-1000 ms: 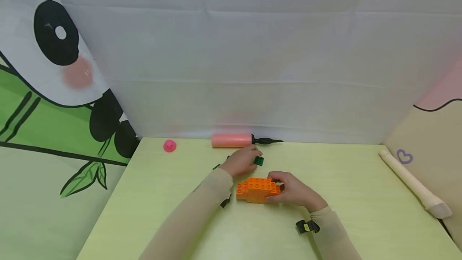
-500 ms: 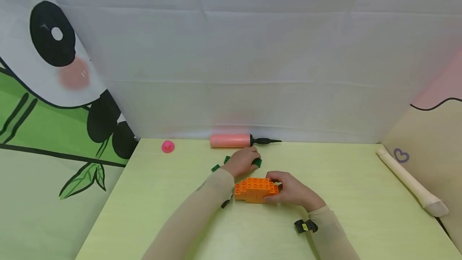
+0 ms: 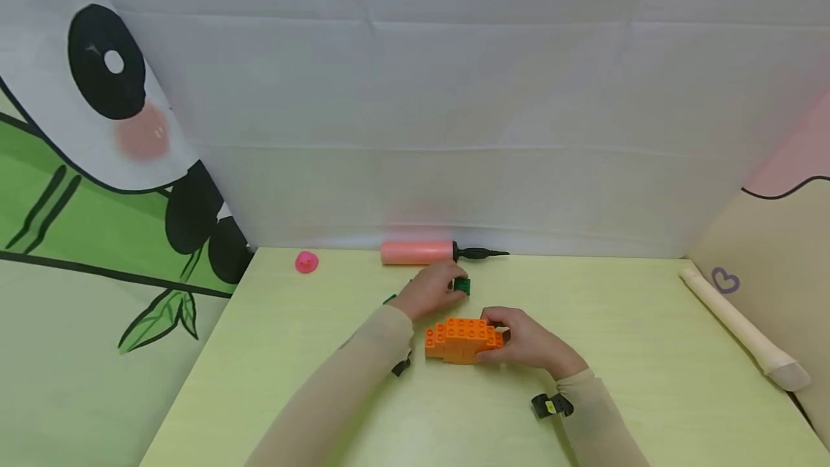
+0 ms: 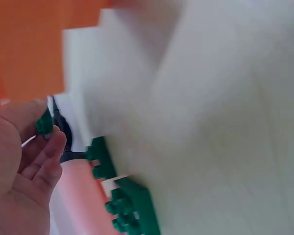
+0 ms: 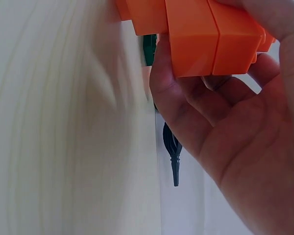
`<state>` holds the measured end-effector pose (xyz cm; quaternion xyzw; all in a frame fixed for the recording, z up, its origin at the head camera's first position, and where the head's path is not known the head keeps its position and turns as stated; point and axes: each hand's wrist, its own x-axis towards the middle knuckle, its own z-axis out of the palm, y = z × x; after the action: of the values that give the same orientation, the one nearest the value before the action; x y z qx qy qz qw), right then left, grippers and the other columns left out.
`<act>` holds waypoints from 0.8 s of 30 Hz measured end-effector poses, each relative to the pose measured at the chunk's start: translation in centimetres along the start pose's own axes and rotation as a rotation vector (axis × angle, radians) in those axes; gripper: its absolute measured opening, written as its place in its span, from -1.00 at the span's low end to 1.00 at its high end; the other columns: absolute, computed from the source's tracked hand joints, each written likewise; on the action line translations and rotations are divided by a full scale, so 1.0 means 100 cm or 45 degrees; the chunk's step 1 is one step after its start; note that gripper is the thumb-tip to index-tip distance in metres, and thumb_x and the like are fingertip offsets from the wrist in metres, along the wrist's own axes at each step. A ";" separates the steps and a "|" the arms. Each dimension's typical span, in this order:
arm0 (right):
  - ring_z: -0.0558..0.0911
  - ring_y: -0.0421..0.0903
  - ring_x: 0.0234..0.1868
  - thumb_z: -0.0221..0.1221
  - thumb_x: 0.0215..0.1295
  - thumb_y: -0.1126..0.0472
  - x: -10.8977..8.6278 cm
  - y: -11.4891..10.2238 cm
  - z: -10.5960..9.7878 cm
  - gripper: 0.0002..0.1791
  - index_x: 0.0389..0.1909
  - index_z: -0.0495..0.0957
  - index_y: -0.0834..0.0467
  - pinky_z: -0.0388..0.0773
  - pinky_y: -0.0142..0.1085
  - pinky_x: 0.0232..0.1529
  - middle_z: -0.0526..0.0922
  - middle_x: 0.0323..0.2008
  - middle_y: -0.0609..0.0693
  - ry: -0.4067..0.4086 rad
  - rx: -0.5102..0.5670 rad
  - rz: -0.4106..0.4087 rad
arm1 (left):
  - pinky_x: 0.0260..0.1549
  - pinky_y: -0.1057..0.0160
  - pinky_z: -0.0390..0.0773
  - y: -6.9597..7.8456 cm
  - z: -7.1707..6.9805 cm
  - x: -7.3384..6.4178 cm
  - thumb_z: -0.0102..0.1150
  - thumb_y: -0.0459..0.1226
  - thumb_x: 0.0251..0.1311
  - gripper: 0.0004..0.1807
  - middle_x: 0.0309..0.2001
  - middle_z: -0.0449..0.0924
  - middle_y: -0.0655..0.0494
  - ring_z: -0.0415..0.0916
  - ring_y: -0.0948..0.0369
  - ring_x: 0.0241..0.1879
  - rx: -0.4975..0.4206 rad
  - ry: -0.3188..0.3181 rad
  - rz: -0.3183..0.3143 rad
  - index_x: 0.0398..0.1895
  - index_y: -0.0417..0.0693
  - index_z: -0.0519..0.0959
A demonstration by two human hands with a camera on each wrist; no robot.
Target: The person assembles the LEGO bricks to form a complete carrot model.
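My right hand (image 3: 534,341) grips the right end of an orange toy-brick build (image 3: 462,341), its fingers and thumb wrapped around that end. The build's studs face up, and its sides step inward towards both ends. Farther back, my left hand (image 3: 431,292) pinches a small green toy brick (image 4: 44,122) between thumb and fingers. In the head view that green brick (image 3: 462,285) shows at the fingertips. Two more green bricks (image 4: 137,208) lie on the table below the left hand; in the head view the hand mostly covers them.
A pink hand pump (image 3: 418,252) with a black nozzle end lies along the table's back edge, just beyond my left hand. To its left sits a pink rubber duck (image 3: 307,261). A pale rolled tube (image 3: 746,330) lies along the right edge.
My left fingers have closed on the green brick, which has turned and shifted slightly. My right hand keeps its grip on the orange build, in the same place.
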<state>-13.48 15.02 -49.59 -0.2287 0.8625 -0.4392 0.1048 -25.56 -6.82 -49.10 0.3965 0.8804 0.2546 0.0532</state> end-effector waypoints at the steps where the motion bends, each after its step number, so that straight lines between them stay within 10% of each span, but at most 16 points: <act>1: 0.58 -0.09 -0.11 0.55 0.17 0.06 0.001 0.000 -0.001 -0.64 -0.22 0.52 -0.09 0.53 -0.17 0.01 0.59 -0.25 -0.18 -0.003 0.001 0.005 | -0.10 0.27 0.53 0.002 -0.004 -0.001 0.40 -0.20 0.36 -0.77 -0.19 0.60 0.21 0.46 0.21 -0.23 -0.029 0.002 -0.010 0.01 -0.02 0.68; 16: 0.58 -0.05 -0.08 0.53 0.21 0.06 0.006 0.004 -0.011 -0.66 -0.17 0.53 -0.07 0.56 -0.16 0.03 0.61 -0.20 -0.15 -0.032 0.022 -0.008 | -0.11 0.23 0.66 0.039 -0.035 -0.033 0.44 -0.33 0.28 -0.64 -0.12 0.57 0.20 0.57 0.23 -0.21 -0.357 0.169 -0.050 0.14 -0.08 0.67; 24: 0.63 -0.05 0.04 0.53 0.21 0.11 0.010 0.007 -0.021 -0.58 0.04 0.61 -0.04 0.59 -0.21 0.09 0.67 -0.04 -0.19 -0.051 0.055 -0.034 | -0.18 0.20 0.61 0.067 -0.036 -0.045 0.45 -0.28 0.28 -0.70 -0.12 0.58 0.27 0.52 0.22 -0.17 -0.350 0.259 0.137 0.06 0.00 0.70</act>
<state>-15.40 16.38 -48.85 -0.2467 0.8473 -0.4545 0.1211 -19.04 -7.84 -43.18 0.4045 0.8156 0.4137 0.0039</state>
